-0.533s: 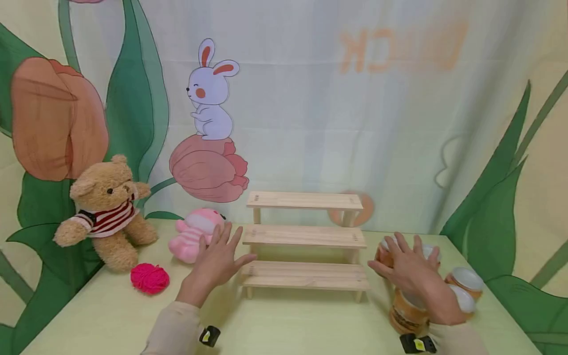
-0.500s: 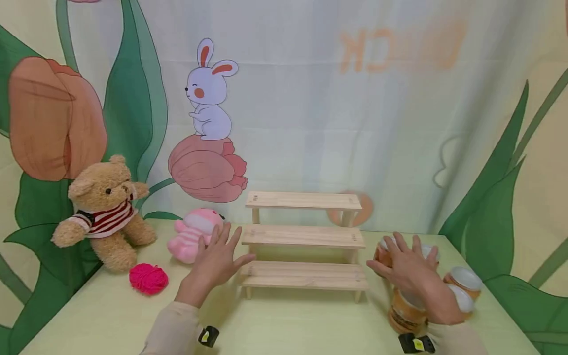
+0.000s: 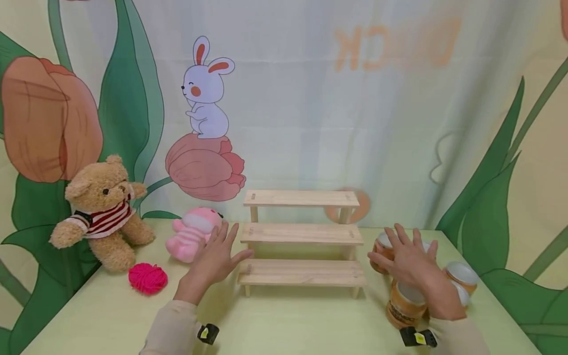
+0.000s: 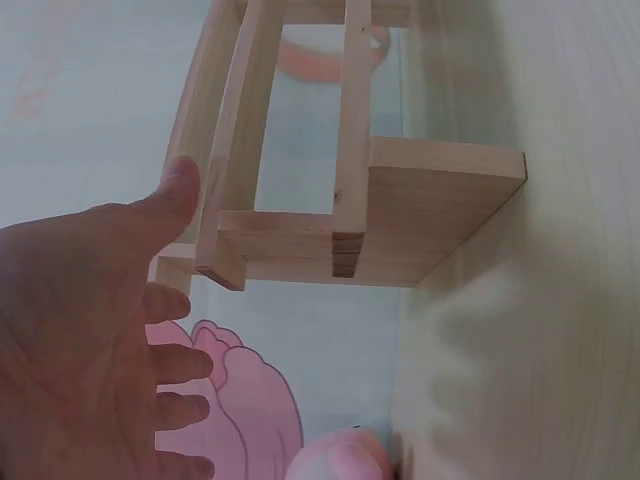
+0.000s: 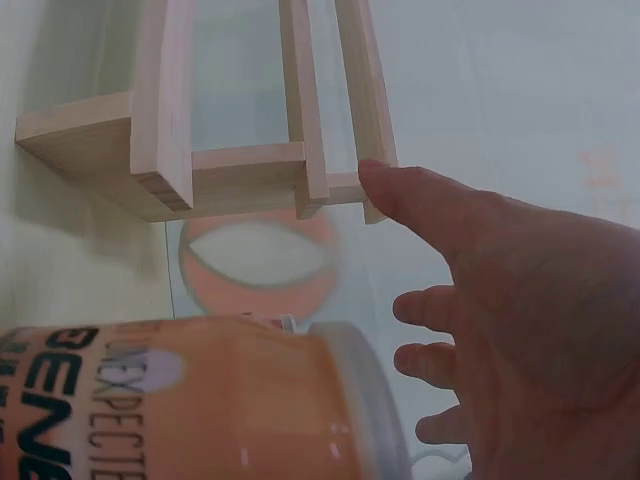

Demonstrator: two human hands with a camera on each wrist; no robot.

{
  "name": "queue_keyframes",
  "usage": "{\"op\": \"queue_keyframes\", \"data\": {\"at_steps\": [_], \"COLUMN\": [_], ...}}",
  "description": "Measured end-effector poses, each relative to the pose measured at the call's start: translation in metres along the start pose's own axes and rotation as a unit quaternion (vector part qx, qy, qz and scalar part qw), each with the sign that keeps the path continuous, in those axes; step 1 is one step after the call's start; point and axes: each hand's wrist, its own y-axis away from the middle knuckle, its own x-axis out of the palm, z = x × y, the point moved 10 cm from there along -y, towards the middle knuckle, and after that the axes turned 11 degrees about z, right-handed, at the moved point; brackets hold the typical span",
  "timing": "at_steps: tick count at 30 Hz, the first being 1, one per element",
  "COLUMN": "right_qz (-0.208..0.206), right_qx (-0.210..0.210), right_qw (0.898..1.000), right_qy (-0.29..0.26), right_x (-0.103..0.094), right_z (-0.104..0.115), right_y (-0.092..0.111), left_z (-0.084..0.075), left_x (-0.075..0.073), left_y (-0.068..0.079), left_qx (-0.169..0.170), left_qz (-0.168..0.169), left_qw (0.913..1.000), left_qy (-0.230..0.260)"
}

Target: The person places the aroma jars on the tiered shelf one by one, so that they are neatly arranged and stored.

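Observation:
Between my two hands stands a three-step wooden rack [image 3: 301, 272], its bare steps rising toward the back. My left hand [image 3: 216, 260] hovers at the rack's left side with fingers spread, partly covering a pink plush toy [image 3: 186, 241]. In the left wrist view that hand [image 4: 90, 330] is apart from the rack [image 4: 430, 210] and holds nothing. Over several orange jars with pale lids [image 3: 406, 304] hangs my right hand [image 3: 410, 264], fingers spread, hiding some of them. The right wrist view shows one lettered jar [image 5: 250, 400] close below that hand [image 5: 560, 320], which grips nothing.
A teddy bear [image 3: 108, 217] in a striped shirt sits at the left, with a ball of pink yarn [image 3: 148, 279] in front of it. A printed curtain [image 3: 288, 123] hangs behind the pale table [image 3: 284, 325].
The head view has shifted slightly, so the scene sits a little further left and up. Both hands keep about the same spread pose; the right has risen slightly off the jars.

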Motion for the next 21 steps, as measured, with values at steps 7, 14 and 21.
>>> {"op": "queue_keyframes", "data": {"at_steps": [7, 14, 21], "right_qz": [-0.005, 0.009, 0.019], "right_qx": [-0.033, -0.054, -0.058], "right_qw": [0.998, 0.995, 0.994], "right_qy": [-0.049, -0.085, -0.094], "right_x": [-0.007, -0.010, -0.014], "right_z": [-0.009, -0.015, -0.018], "right_y": [0.002, 0.003, 0.003], "left_z": [0.009, 0.003, 0.010], "left_x": [0.010, 0.011, 0.020], "left_y": [-0.010, -0.015, -0.020], "left_qx": [0.026, 0.056, 0.028], "left_qz": [-0.012, -0.058, -0.081], "left_qw": [0.9907, 0.9687, 0.9324], "left_qy": [0.133, 0.235, 0.351]}}
